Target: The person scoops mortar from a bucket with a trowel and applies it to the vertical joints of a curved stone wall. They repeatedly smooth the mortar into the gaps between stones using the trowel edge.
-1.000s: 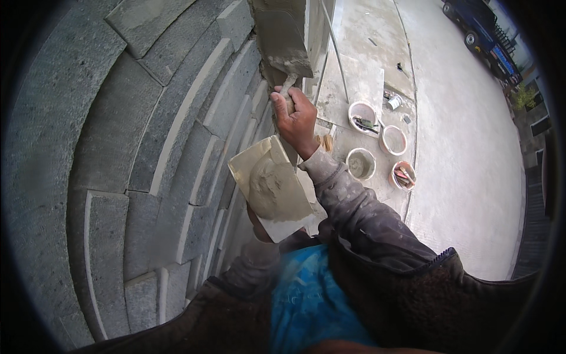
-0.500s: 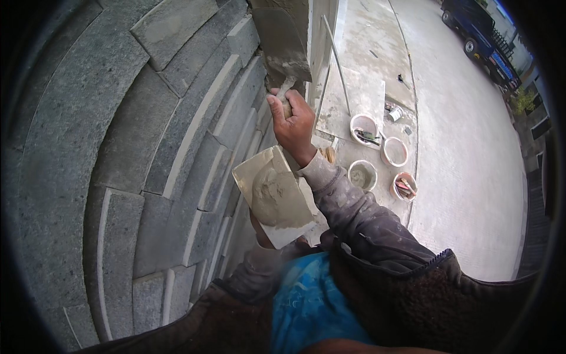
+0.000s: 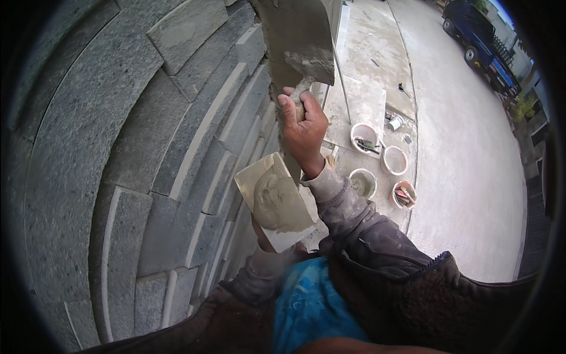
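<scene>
Left of the square mortar board (image 3: 285, 239), a wall of grey stone blocks (image 3: 127, 124) climbs in uneven courses, rough and finely pitted, some long slabs jutting out with paler edges, all bent into arcs toward the rim of my view. At the board's underside is my left hand (image 3: 263, 235); the flat panel hides most of it, so I cannot tell how its fingers close. Across the board spreads a thick, smooth mound of damp grey-beige mortar (image 3: 274, 203), leaving one whitish corner bare. Above and slightly right of the board, my right hand (image 3: 305, 131) is clamped on the crusted handle of a trowel (image 3: 315, 38), thumb alongside; its broad, flat, straight-edged blade carries lumpy mortar near the handle and lies over a grey-coated strip (image 3: 274, 50) of the wall. Below the board hangs blue patterned cloth (image 3: 306, 301). Upper right of the board leans a thin straight pole (image 3: 343, 88). To the board's right stand round pale buckets: one with grey mix (image 3: 374, 187), one with dark tools (image 3: 354, 143), one with reddish tools (image 3: 403, 194). Farthest right of the board, beyond smooth pale pavement (image 3: 460, 165), sits a dark blue truck (image 3: 474, 32).
</scene>
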Demonstrator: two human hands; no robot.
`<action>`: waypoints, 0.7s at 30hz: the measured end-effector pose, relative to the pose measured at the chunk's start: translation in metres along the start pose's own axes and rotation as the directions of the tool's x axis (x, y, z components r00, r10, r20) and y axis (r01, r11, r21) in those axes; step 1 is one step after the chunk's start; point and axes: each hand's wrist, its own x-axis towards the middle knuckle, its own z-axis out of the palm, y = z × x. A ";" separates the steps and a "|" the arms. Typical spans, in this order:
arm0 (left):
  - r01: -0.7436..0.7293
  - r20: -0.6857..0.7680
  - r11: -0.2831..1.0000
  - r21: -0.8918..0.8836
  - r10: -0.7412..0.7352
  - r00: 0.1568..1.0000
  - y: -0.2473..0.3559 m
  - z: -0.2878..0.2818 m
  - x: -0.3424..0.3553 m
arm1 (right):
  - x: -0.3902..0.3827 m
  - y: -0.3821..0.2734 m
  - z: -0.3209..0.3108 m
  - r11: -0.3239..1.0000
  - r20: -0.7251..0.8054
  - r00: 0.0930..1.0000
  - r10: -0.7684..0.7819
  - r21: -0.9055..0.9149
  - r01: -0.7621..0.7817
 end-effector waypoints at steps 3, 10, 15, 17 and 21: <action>-0.104 0.064 0.975 0.198 0.093 0.994 0.001 0.014 0.006 | 0.020 -0.005 0.010 0.999 0.039 0.999 -0.018 0.049 0.016; -0.374 0.333 0.159 0.913 0.237 0.913 0.010 0.025 0.017 | 0.050 -0.016 0.024 0.996 0.016 0.996 -0.089 0.019 0.089; 0.122 0.182 0.950 -0.288 -0.071 0.981 0.011 0.040 0.020 | 0.046 -0.030 0.024 0.999 -0.083 0.996 -0.034 -0.025 0.032; 0.271 0.217 0.837 -0.476 -0.187 0.958 0.010 0.002 0.017 | 0.043 -0.037 0.018 1.000 -0.162 0.987 0.003 0.010 -0.001; -0.124 0.357 0.992 -0.025 0.125 0.926 0.012 0.079 0.022 | 0.025 -0.017 -0.015 1.000 -0.073 0.997 -0.003 0.014 0.004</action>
